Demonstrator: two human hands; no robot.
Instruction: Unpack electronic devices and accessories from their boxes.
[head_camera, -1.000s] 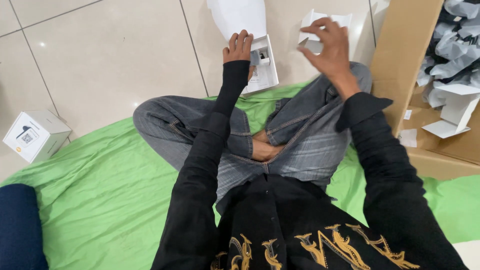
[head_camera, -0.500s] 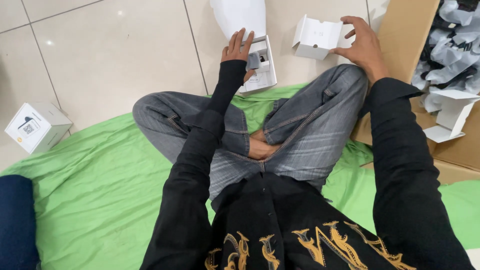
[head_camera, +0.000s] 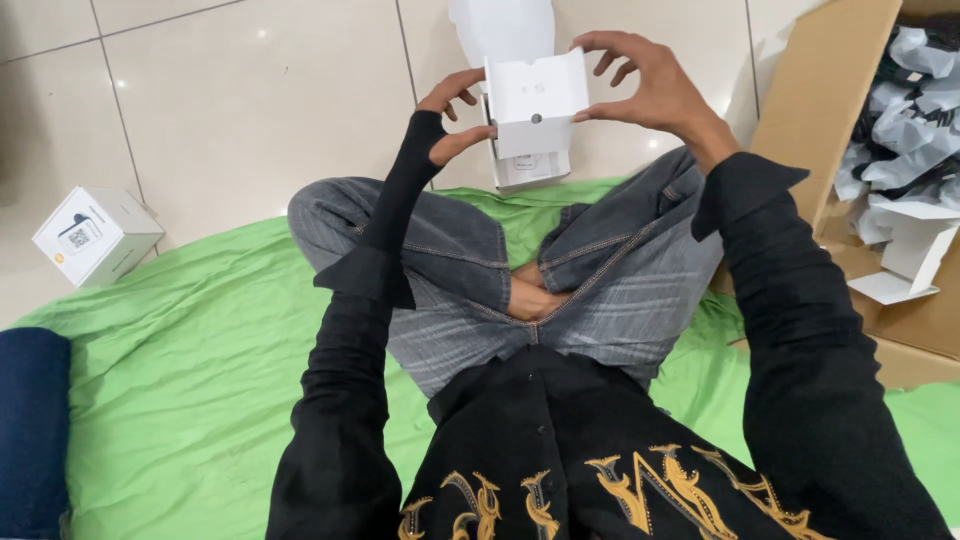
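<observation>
White cardboard insert (head_camera: 535, 100), upper centre of the frame, looks light, stiff, easily creased; left hand (head_camera: 452, 118) and right hand (head_camera: 650, 88) pinch its side edges, the best hold.

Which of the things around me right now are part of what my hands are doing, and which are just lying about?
In hand:
- white card insert, held between left hand and right hand
- open white box on the floor just under it

Lying about:
- closed white box at left
- large cardboard carton of grey wrapping at right
- green sheet
- dark blue cushion
</observation>
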